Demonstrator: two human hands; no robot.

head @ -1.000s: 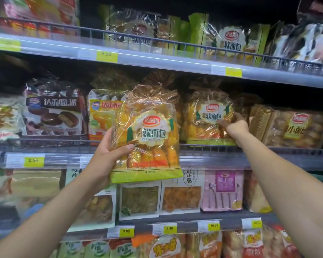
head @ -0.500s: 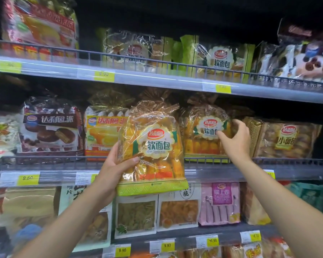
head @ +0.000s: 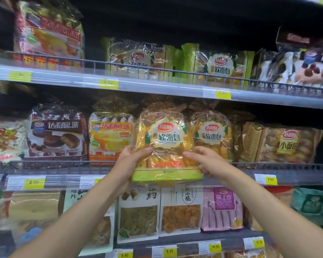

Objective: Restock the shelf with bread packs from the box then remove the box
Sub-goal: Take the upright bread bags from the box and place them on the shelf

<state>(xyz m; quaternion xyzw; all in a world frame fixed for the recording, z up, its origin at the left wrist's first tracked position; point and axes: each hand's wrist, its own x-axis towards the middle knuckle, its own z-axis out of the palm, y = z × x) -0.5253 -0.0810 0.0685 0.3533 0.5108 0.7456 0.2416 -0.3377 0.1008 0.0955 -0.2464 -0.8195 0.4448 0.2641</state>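
Note:
A clear bread pack (head: 164, 138) with orange rolls and a green bottom band is upright in front of the middle shelf (head: 287, 167). My left hand (head: 128, 164) grips its lower left side and my right hand (head: 206, 161) grips its lower right corner. The pack's base hangs just below the shelf's wire rail. A matching bread pack (head: 213, 135) stands on the shelf right behind it, to the right. The box is out of view.
On the middle shelf, a yellow pie pack (head: 110, 136) and a brown pie pack (head: 56, 133) stand to the left, a small-bread pack (head: 287, 144) to the right. The upper shelf (head: 157, 84) overhangs closely. Snack packs fill the lower shelf (head: 175, 239).
My right hand left the shelved pack on the right and came over onto the held pack's lower right corner. The held pack has moved right and up toward the shelf gap.

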